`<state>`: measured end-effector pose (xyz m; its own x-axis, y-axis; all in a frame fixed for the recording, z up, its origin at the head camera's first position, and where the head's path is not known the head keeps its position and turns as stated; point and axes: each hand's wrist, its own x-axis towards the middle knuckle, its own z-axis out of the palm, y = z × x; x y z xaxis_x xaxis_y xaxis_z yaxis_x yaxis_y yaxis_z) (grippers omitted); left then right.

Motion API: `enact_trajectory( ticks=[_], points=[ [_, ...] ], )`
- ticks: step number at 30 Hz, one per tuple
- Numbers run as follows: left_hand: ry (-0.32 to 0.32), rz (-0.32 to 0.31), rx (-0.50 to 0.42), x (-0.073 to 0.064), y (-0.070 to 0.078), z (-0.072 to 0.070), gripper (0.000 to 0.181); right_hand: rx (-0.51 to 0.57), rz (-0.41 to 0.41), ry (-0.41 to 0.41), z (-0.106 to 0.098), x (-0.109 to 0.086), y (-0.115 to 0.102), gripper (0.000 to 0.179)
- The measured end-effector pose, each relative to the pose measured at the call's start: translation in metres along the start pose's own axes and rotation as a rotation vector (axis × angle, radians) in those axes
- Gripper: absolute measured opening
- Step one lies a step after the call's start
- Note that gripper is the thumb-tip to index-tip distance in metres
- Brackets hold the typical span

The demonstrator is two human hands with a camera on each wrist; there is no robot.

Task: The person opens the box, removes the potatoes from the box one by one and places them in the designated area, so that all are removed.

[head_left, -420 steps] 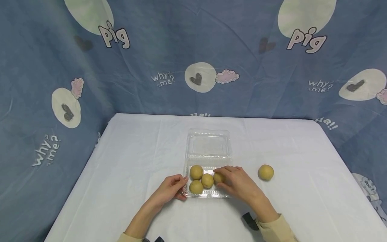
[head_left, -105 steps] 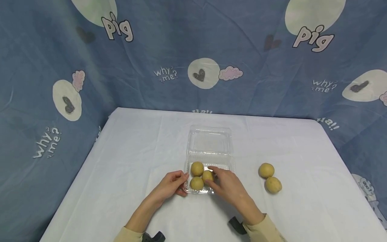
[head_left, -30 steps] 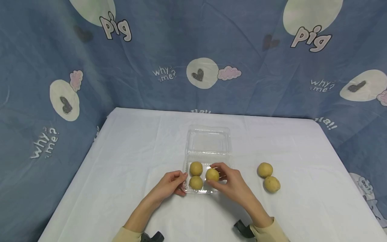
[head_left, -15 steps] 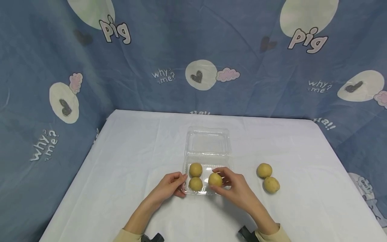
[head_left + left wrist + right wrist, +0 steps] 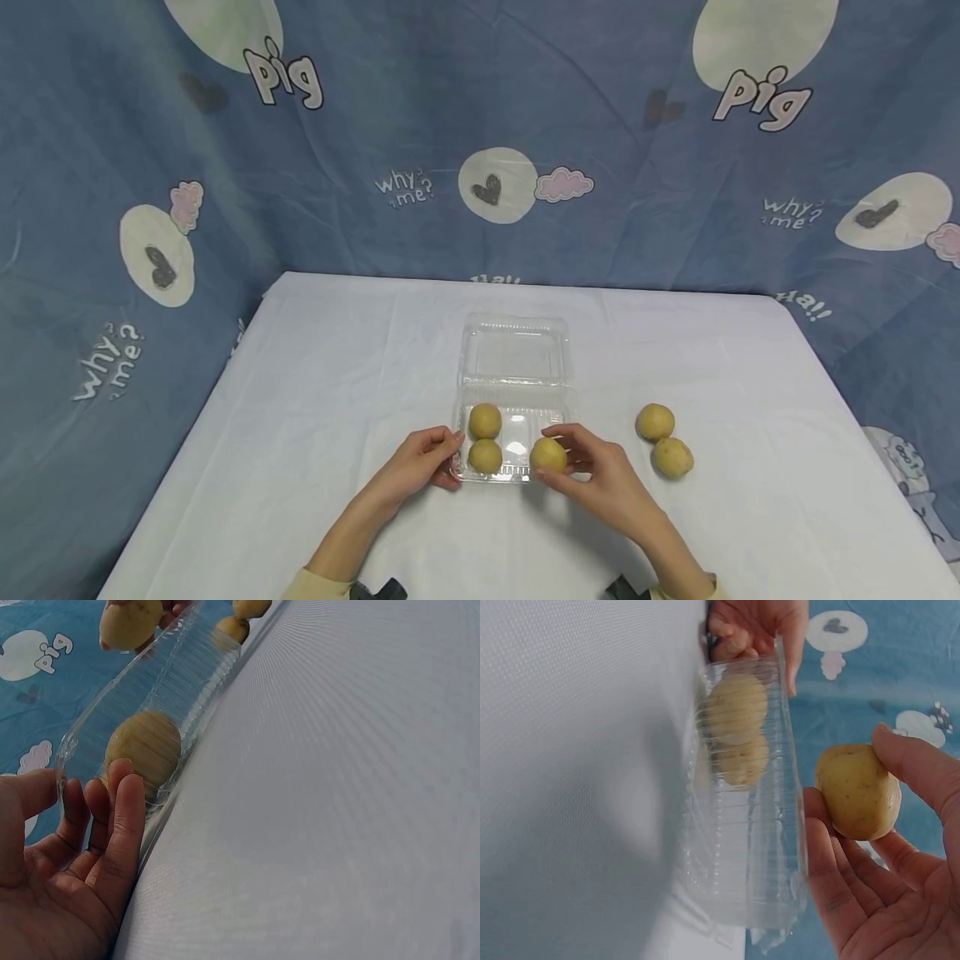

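Note:
My right hand (image 5: 600,475) holds a small yellow potato (image 5: 857,793) between thumb and fingers, above the right part of a clear plastic clamshell box (image 5: 517,475). At the box's left side, my left hand (image 5: 423,458) pinches the rim, thumb on top and fingers against the outer wall, as the left wrist view shows. Two potatoes lie in the box along its left side, one farther (image 5: 485,421) and one nearer (image 5: 485,457). The lid (image 5: 515,350) is folded back flat on the table, away from me.
Two more potatoes, one farther (image 5: 656,422) and one nearer (image 5: 672,458), rest against each other on the white tablecloth (image 5: 337,375) right of the box. A blue printed curtain (image 5: 600,100) hangs behind the table and along its sides.
Over the last second my right hand has lifted the potato and moved it rightward within the box's area. Earlier, two potatoes went from the box to the right. The left hand stays.

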<state>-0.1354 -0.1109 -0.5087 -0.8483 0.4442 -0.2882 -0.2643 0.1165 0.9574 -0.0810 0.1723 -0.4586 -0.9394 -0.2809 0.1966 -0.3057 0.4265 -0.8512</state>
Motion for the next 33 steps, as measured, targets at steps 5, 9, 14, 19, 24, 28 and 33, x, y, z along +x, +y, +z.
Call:
enact_trajectory(
  ticks=[5,9,14,19,24,28,33],
  points=[
    [0.000,-0.002,-0.003,0.000,0.000,0.000,0.043,0.025,0.038,0.014,-0.005,-0.006,-0.003,0.042],
    [0.001,-0.007,-0.003,-0.001,0.001,0.001,0.042,0.039,0.051,0.025,-0.009,-0.011,-0.004,0.041],
    [0.007,-0.012,0.001,-0.001,0.002,0.001,0.040,0.051,0.065,0.023,-0.012,-0.015,-0.004,0.041],
    [0.013,-0.015,0.009,-0.001,0.001,0.000,0.042,0.047,0.085,0.028,-0.014,-0.019,-0.003,0.042],
    [0.013,-0.017,0.011,-0.001,0.000,0.001,0.044,0.040,0.080,0.042,-0.015,-0.025,-0.001,0.041],
    [0.008,-0.017,0.007,-0.001,0.000,0.001,0.043,0.042,0.090,0.053,-0.017,-0.030,-0.001,0.041],
    [0.003,-0.015,-0.003,-0.001,0.002,0.002,0.040,0.035,0.087,0.061,-0.021,-0.037,0.000,0.041]
  ],
)
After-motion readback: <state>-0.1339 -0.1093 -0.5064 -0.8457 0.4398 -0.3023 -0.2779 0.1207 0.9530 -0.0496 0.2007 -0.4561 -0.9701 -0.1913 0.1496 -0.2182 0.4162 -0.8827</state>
